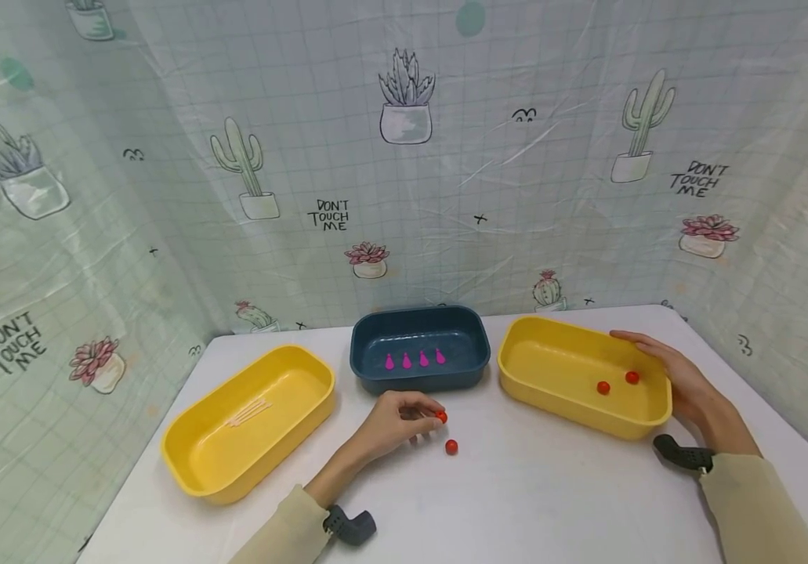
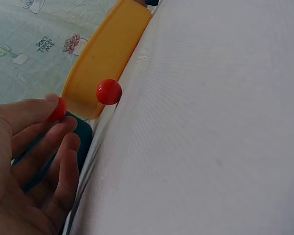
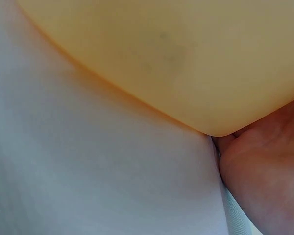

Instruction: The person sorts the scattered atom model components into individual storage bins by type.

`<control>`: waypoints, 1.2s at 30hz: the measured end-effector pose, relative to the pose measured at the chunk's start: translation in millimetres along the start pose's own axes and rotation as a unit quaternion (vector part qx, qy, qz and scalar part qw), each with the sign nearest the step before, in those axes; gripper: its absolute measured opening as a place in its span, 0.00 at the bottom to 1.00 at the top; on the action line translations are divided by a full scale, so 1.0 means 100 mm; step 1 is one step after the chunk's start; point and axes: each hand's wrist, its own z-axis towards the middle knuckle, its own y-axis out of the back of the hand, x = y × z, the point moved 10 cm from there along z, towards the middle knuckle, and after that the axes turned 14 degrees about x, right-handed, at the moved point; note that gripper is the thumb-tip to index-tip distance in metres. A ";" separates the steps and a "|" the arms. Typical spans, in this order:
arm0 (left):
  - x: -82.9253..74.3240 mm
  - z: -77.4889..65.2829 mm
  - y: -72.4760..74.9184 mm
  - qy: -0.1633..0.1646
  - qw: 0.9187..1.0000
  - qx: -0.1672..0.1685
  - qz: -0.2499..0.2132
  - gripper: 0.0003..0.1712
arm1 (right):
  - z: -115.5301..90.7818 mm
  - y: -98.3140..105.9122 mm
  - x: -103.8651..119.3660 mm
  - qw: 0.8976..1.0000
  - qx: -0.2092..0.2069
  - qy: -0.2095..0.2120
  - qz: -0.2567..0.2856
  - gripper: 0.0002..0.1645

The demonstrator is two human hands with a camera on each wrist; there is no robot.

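My left hand point(image 1: 395, 423) pinches a small glossy red ball point(image 2: 60, 110) between thumb and forefinger, above the table in front of the dark blue tray point(image 1: 418, 384). Another red ball point(image 1: 451, 447) lies on the table just below those fingertips. At the right, my right hand point(image 1: 689, 388) rests against the end of a yellow tray point(image 1: 566, 398), its fingers lying straight along the far corner of the rim. Two more red balls, one point(image 1: 603, 388) left of the other point(image 1: 632, 377), sit inside that tray. The right wrist view shows the palm point(image 3: 269, 161) beside the tray's outer wall.
Several magenta pear-shaped pieces point(image 1: 407, 360) stand in a row in the blue tray. At the left, a second yellow tray point(image 1: 234, 489) holds several thin pale sticks point(image 1: 248, 412). A cactus-printed curtain point(image 1: 446, 180) hangs behind the white table point(image 1: 516, 501) and at its sides.
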 end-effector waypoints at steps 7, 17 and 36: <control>-0.13 0.00 0.02 0.001 1.000 -0.010 0.011 0.11 | 0.01 -0.02 0.03 1.000 -0.002 0.002 -0.013 0.33; -0.45 0.13 -0.03 -0.008 1.000 -0.003 0.029 0.11 | -0.01 -0.02 0.02 1.000 -0.001 0.003 -0.009 0.32; -0.90 0.60 -0.06 -0.037 0.999 -0.007 0.026 0.14 | 0.01 0.01 0.01 1.000 -0.004 0.001 -0.002 0.33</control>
